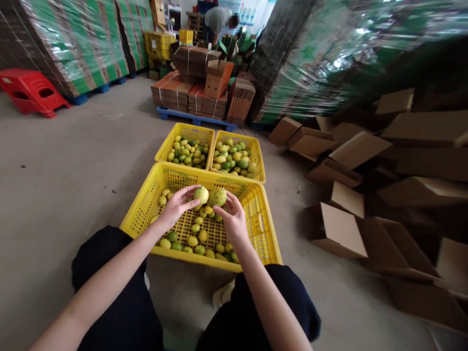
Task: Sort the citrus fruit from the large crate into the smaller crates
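The handling is looking only partway through. Starting at left, the near crate (258, 209) is holding scattered loose fruit (192, 241), its base showing between them, so plenty there is seemingly left to handle. Above this crate, the left hand (178, 207) is grasping the pale fruit (201, 195) between thumb and fingers; close beside it, the knobbly fruit (217, 197) is sitting in the right hand's (234, 219) thumb-and-finger hold. Beyond, the left far crate (195, 131) and right far crate (258, 158) are already bearing many fruits.

Counting from left to right: one stool (32, 87) is standing apart; one near crate is carrying well over a dozen loose fruit, the hands hiding some; two hands are holding two fruits, one each; two far crates are carrying too many overlapping fruits to count; one person (217, 20) is bending at the back; at right, boxes (340, 229) are lying tumbled, overlapping too much for a sure number.
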A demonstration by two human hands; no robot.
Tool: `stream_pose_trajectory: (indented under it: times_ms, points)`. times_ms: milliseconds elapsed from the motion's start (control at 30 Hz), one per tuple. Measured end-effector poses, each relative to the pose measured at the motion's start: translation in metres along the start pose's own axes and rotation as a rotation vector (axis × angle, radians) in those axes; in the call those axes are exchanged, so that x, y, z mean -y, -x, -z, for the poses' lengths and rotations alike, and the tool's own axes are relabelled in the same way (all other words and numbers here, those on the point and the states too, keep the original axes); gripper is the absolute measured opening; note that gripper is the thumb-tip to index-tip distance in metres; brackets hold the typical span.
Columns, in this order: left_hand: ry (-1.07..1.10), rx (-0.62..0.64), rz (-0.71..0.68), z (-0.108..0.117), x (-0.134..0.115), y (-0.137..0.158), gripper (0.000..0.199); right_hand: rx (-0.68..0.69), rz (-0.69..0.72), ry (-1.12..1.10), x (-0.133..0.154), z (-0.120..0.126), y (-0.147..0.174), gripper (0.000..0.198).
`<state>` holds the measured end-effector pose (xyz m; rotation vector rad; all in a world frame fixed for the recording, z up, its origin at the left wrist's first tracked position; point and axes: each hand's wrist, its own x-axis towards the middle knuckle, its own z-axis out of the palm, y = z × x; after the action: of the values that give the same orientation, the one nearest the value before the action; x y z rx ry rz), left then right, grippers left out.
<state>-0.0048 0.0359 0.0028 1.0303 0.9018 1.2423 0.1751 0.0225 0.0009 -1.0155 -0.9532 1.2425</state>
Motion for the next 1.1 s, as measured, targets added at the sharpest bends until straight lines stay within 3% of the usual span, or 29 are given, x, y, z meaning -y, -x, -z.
stream_pose_trajectory:
  times_ms: [133,233,367,500,633,867,1100]
  points:
    - [0.118,-0.114,0.034,0.001,0.003,-0.005,0.038,0.014,-0.149,-0.061,-0.004,0.000,-0.003,0.047]
    - [0.137,-0.121,0.104,-0.005,0.011,-0.004,0.044,0.046,-0.252,-0.135,-0.009,-0.004,-0.003,0.038]
    - [-0.064,-0.117,0.164,-0.018,0.027,0.007,0.057,0.074,-0.329,-0.124,-0.018,-0.013,-0.002,0.038]
    - [-0.196,-0.205,0.172,-0.024,0.037,0.014,0.047,0.009,-0.427,-0.203,-0.031,-0.018,-0.001,0.036]
    - [0.026,-0.040,0.238,-0.018,0.034,0.004,0.038,0.044,-0.506,-0.257,-0.032,-0.018,-0.006,0.029]
    - [0.420,-0.216,0.312,-0.001,0.008,-0.020,0.023,0.067,-0.561,-0.338,-0.016,-0.014,-0.015,0.024]
    - [0.615,-0.053,0.497,-0.010,-0.008,-0.012,0.018,-0.090,-0.605,-0.301,-0.023,-0.019,-0.016,0.023]
